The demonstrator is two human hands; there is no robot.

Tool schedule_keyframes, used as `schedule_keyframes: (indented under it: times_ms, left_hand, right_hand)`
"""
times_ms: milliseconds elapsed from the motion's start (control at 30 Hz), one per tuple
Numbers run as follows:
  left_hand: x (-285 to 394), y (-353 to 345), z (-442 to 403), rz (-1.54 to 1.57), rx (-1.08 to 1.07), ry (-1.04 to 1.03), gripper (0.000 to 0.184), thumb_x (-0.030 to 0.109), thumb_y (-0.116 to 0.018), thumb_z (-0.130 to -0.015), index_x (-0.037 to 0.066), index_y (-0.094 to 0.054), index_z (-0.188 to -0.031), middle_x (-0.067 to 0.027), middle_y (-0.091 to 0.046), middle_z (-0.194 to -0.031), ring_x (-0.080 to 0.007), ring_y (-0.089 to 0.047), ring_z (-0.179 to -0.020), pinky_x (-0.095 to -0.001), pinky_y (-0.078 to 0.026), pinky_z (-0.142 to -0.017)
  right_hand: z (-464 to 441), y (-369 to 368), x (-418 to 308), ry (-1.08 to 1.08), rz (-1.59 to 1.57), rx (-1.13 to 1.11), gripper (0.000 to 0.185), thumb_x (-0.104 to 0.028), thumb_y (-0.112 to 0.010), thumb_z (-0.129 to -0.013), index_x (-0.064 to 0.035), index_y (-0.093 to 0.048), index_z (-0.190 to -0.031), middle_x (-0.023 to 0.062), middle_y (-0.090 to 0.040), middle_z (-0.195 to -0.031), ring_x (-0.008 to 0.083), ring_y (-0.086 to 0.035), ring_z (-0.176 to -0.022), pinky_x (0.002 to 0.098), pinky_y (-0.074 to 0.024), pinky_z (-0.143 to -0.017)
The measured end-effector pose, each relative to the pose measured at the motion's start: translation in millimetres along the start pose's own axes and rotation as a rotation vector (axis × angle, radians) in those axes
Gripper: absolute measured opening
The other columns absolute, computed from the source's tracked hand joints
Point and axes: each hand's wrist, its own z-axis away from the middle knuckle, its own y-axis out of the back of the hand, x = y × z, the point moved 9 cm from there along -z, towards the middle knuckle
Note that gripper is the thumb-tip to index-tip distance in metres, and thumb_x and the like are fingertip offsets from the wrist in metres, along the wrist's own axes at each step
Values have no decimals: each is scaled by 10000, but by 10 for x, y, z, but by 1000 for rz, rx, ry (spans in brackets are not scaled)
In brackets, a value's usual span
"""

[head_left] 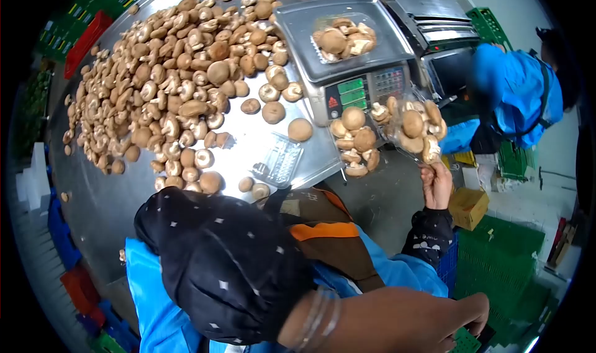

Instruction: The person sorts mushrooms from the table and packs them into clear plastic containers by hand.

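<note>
My right hand [437, 184] pinches the near edge of a clear plastic punnet of mushrooms [412, 124], to the right of the scale. Beside it, at the table's edge in front of the scale, is another punnet filled with mushrooms [357, 141]. My left arm, in a black patterned sleeve with bangles at the wrist, crosses low in front of me. At its end, my left hand [456, 316] has curled fingers turned away from view, so whatever they hold is hidden. On the scale's pan [297, 27] rests a third punnet of mushrooms [345, 39].
A large heap of brown mushrooms [180, 74] spreads over the metal table [77, 198]. An empty clear punnet [279, 160] lies near its front edge. A co-worker in blue [518, 95] stands at right, near a cardboard box [469, 207] and green crates [490, 27].
</note>
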Motion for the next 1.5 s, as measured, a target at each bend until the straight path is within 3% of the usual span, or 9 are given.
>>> schedule_keyframes:
  times_ms: [367,500,700,800,967,1100,1233,1367,1500]
  left_hand:
    - [-27,-30,69,2,-302,247,302,229,-476,-931,128,-418,-1209,-80,-582,-796,-219,-575,-639,-347,-467,-604]
    - [39,-115,-35,-159,-97,-179,323,252,-467,-941,114,-391,-1223,-90,-577,-782,-222,-572,-628,-336,-472,-605]
    - [324,154,117,39,-143,-77,416,237,-469,-945,135,-305,-1314,-152,-601,-940,-255,-617,-824,-360,-495,-694]
    - [134,473,336,-282,-146,-39,383,136,-584,-882,29,-463,-1229,-146,-537,-1198,-202,-564,-1057,-303,-494,-829]
    - [-352,1663,1406,-291,841,247,403,52,-631,-827,23,-454,-1187,-88,-581,-1061,-157,-576,-952,-278,-467,-821]
    - [-759,1985,2732,-330,1569,173,308,25,-563,-844,33,-476,-1140,-52,-557,-958,-123,-574,-840,-241,-459,-717]
    - [-1116,1804,3275,-154,1824,168,251,59,-571,-861,52,-507,-1104,-34,-572,-937,-115,-582,-786,-236,-470,-681]
    - [-1407,1672,3417,-61,1931,229,235,83,-579,-869,52,-510,-1092,-28,-579,-907,-122,-606,-752,-238,-484,-655]
    - [-1633,1678,3474,-40,1953,243,233,84,-579,-865,49,-508,-1084,-23,-584,-883,-119,-610,-746,-249,-500,-629]
  right_hand:
    - [-31,-85,79,12,-13,-55,257,-70,-433,-894,101,-543,-1051,174,-656,-811,155,-636,-606,208,-524,-518]
    - [-148,-297,17,-21,35,-93,270,-77,-443,-896,95,-536,-1083,177,-656,-827,155,-640,-624,206,-523,-524]
    - [-568,-657,-271,-6,47,-136,257,-95,-447,-910,81,-544,-1070,171,-657,-844,161,-651,-648,210,-523,-534]
    - [-1122,-914,-629,84,87,-248,220,-74,-429,-896,89,-545,-989,177,-644,-848,202,-647,-677,262,-532,-570]
    - [-2430,-1434,-1364,111,-13,-319,240,-14,-420,-869,154,-499,-1021,233,-629,-892,250,-658,-704,268,-556,-580]
    - [-3447,-1523,-1661,96,-76,-183,245,9,-398,-884,181,-474,-1042,244,-618,-910,247,-654,-717,233,-560,-589]
    - [-3900,-1428,-1857,141,-67,-61,210,38,-423,-842,194,-453,-979,270,-601,-909,312,-668,-718,254,-579,-551]
    - [-4764,-982,-1939,128,29,85,261,-8,-457,-861,159,-474,-1060,244,-617,-912,279,-668,-704,242,-543,-473]
    - [-5027,-835,-2069,134,151,177,230,-22,-482,-864,92,-509,-1062,195,-625,-924,250,-659,-713,246,-544,-520]
